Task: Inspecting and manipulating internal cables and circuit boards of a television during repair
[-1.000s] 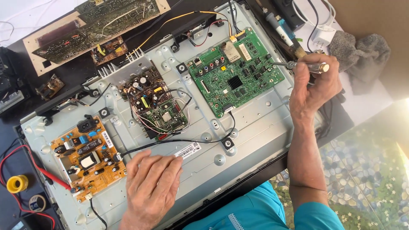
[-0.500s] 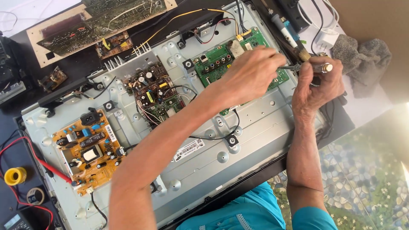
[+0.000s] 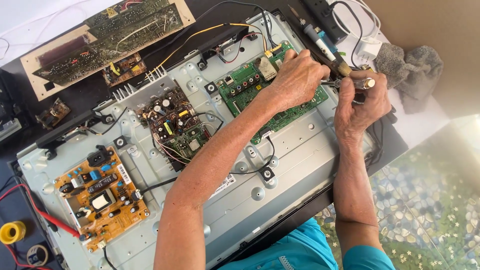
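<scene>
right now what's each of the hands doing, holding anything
Left hand: closed, fingertips at the screwdriver tip above the green circuit board.
Right hand: shut on the screwdriver handle.

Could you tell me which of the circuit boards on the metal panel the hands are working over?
The green board at the far right: the left hand rests on it. The orange board and the dark middle board lie untouched.
</scene>
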